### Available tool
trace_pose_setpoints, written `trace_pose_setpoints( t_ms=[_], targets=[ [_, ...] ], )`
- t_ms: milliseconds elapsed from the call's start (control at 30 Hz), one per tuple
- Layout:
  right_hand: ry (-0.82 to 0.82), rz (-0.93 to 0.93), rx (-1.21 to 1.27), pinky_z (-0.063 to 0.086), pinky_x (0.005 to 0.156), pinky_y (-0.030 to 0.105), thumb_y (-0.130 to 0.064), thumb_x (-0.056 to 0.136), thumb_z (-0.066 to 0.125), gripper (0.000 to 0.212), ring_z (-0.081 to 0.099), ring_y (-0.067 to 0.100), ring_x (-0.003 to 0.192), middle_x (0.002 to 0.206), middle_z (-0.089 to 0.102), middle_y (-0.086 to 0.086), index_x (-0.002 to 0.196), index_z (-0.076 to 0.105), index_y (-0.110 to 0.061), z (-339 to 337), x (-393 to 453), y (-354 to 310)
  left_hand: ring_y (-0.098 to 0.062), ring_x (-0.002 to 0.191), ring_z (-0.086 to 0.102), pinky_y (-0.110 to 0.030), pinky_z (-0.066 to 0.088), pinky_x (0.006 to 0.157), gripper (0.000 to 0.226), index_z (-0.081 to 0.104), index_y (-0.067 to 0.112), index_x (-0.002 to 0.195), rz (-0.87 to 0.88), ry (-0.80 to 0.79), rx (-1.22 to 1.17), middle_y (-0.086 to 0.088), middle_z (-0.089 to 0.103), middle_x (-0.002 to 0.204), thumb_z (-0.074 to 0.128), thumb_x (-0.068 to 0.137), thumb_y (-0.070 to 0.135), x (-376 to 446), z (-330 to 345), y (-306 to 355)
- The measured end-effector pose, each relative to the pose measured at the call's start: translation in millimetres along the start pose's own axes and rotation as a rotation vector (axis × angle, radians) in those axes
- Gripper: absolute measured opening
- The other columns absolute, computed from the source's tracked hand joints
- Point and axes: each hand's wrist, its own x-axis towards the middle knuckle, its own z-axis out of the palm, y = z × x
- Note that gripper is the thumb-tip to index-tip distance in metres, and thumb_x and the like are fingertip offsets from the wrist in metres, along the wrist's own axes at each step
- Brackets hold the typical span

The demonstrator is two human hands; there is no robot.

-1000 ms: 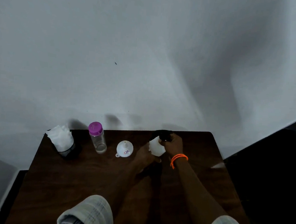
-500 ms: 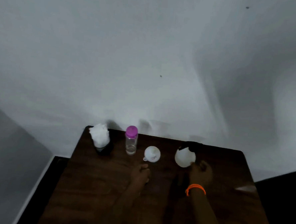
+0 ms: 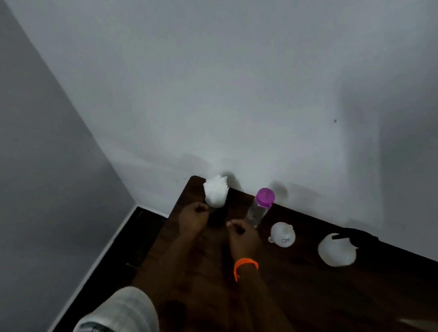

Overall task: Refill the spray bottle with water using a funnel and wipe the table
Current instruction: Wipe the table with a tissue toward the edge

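Reaching for the white tissue wad in its dark holder at the dark wooden table's far left corner, seemingly readying the wiping step.

Left hand and right hand flanking the holder, fingers curling, grip impossible to tell; needing a tissue pulled next. Standing well apart to the right: white round spray bottle, beyond the white plastic funnel.

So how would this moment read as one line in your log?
phase: reaching for tissues | left hand: beside tissue holder | right hand: near water bottle | funnel, spray bottle: untouched on table
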Motion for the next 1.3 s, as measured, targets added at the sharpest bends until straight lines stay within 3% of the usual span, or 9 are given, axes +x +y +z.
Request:
trace_pose_setpoints(
  t_ms=[67,167,400,533,700,867,967,1133,1300],
  targets=[
    [-0.057,-0.030,-0.051,0.050,0.081,0.014,-0.007,0.079,0.080,0.007,0.070,0.023,0.085,0.087,0.076,0.009,0.085,0.078,-0.009,19.8,10.9,-25.6,-0.026,0.102,0.067,-0.019,0.037,0.077,0.024,0.078,0.012,0.099,0.059,0.019,0.030,-0.008,0.076,0.103,0.064,0.082,0.004,4.8,-9.0,5.2],
    [-0.052,-0.093,-0.114,0.056,0.076,0.035,-0.015,0.076,0.079,0.007,0.067,0.025,0.080,0.082,0.072,0.009,0.082,0.076,-0.012,37.3,34.1,-39.8,-0.028,0.099,0.067,-0.022,0.042,0.076,0.027,0.075,0.011,0.103,0.069,0.064,0.028,-0.011,0.075,0.101,0.065,0.079,0.005,10.4,-17.7,12.2],
    [-0.018,-0.132,-0.194,0.044,0.054,0.034,-0.042,0.072,0.063,0.032,0.058,0.022,0.063,0.064,0.060,0.004,0.062,0.059,-0.012,53.8,51.3,-43.8,-0.010,0.084,0.060,-0.023,0.041,0.071,0.031,0.073,0.007,0.104,0.241,-0.035,-0.036,0.000,0.071,0.092,0.070,0.078,0.024,18.4,-20.7,25.8],
    [-0.012,-0.097,-0.215,0.044,0.053,0.030,-0.037,0.079,0.070,0.030,0.059,0.018,0.062,0.062,0.061,0.000,0.061,0.060,-0.015,53.6,52.8,-48.1,-0.015,0.090,0.071,-0.032,0.057,0.083,0.045,0.072,0.016,0.113,0.237,-0.077,-0.054,-0.001,0.076,0.098,0.070,0.073,0.037,32.1,-12.9,19.5],
    [-0.029,-0.101,-0.236,0.051,0.065,0.032,-0.031,0.083,0.066,0.020,0.066,0.020,0.075,0.076,0.070,0.003,0.075,0.071,-0.014,58.3,59.8,-49.3,-0.008,0.087,0.063,-0.002,0.039,0.068,0.032,0.072,0.016,0.116,0.229,-0.057,-0.018,-0.004,0.074,0.101,0.075,0.084,0.020,41.1,-9.0,20.2],
    [-0.040,-0.098,-0.224,0.051,0.065,0.030,-0.027,0.081,0.069,0.015,0.066,0.019,0.074,0.077,0.071,0.003,0.074,0.072,-0.014,57.6,59.1,-52.5,-0.016,0.090,0.068,-0.023,0.048,0.076,0.029,0.073,0.015,0.112,0.225,-0.032,0.006,-0.004,0.075,0.099,0.076,0.084,0.024,44.3,-3.5,18.2],
    [-0.043,-0.087,-0.200,0.045,0.058,0.029,-0.035,0.079,0.070,0.025,0.063,0.019,0.066,0.068,0.067,0.001,0.067,0.066,-0.014,58.1,59.9,-52.3,-0.020,0.096,0.069,-0.012,0.036,0.069,0.024,0.075,0.012,0.110,0.235,-0.002,0.019,-0.007,0.076,0.102,0.073,0.087,0.019,46.6,-0.4,16.0],
    [-0.034,-0.145,-0.238,0.052,0.069,0.032,-0.025,0.082,0.064,0.015,0.067,0.023,0.080,0.083,0.072,0.005,0.079,0.073,-0.014,61.0,64.2,-47.2,-0.022,0.103,0.068,-0.008,0.033,0.070,0.024,0.075,0.010,0.110,0.209,0.022,0.003,-0.009,0.076,0.107,0.072,0.087,0.015,43.7,-0.7,17.3],
    [-0.018,-0.183,-0.166,0.046,0.068,0.027,-0.016,0.081,0.067,0.008,0.064,0.019,0.078,0.083,0.071,0.006,0.078,0.072,-0.013,58.8,59.2,-53.1,-0.024,0.104,0.067,-0.015,0.035,0.074,0.021,0.076,0.010,0.108,0.192,0.017,-0.008,-0.010,0.076,0.106,0.071,0.088,0.016,41.2,-2.1,17.1]
  ],
)
